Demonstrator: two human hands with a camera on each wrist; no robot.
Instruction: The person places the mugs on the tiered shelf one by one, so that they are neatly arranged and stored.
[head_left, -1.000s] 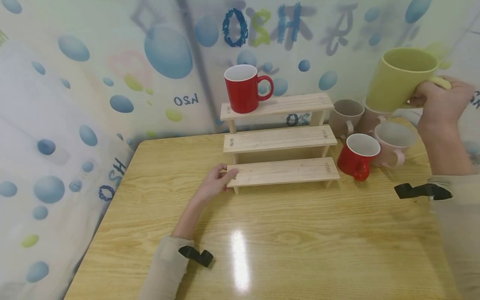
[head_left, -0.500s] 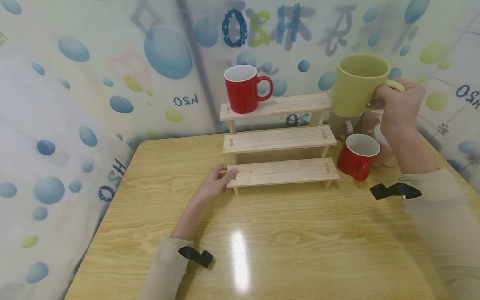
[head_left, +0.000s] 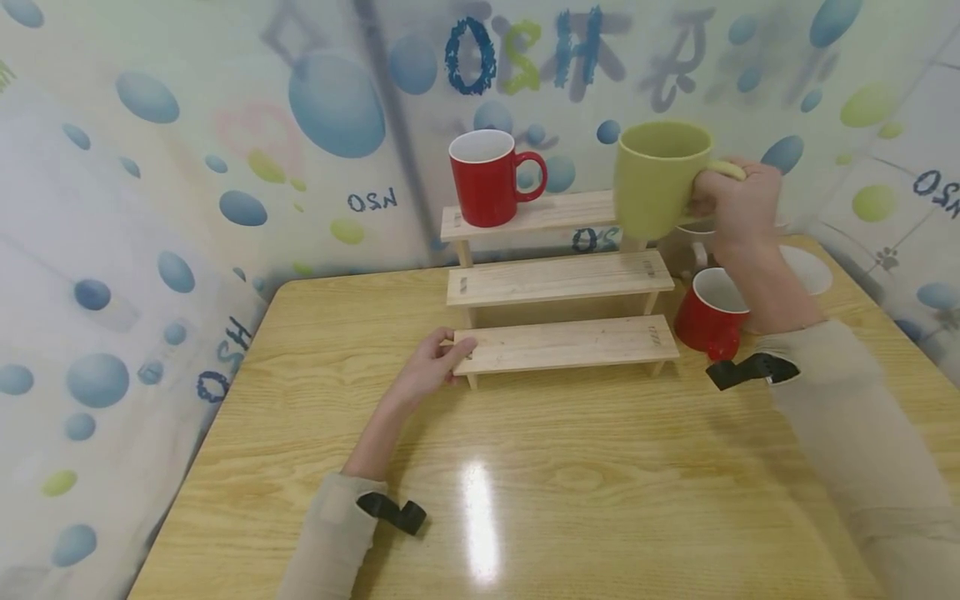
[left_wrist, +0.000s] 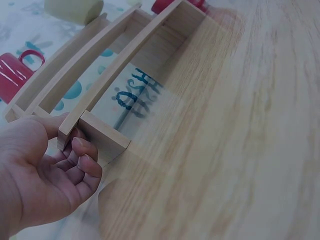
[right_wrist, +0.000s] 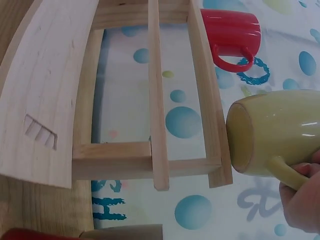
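Note:
In the head view my right hand (head_left: 738, 204) grips the handle of a yellow-green mug (head_left: 656, 179), held upright at the right end of the top tier of a three-tier wooden stand (head_left: 562, 343). The right wrist view shows the base of the yellow-green mug (right_wrist: 240, 140) close to the top board; whether they touch I cannot tell. My left hand (head_left: 431, 364) pinches the left end of the lowest board, thumb above and fingers curled below, as the left wrist view confirms. On the top tier's left end stands a red mug (head_left: 486, 183), handle to the right.
Right of the stand, a smaller red mug (head_left: 705, 312) stands on the wooden table (head_left: 525, 483). Behind it are a greyish mug (head_left: 678, 250) and a pale mug (head_left: 806, 268), partly hidden by my right arm. A patterned backdrop (head_left: 337, 108) rises behind the table.
My right hand has carried the yellow-green mug leftward and slightly down, from above the cluster of mugs to the stand's top tier. My left hand has stayed on the lowest board.

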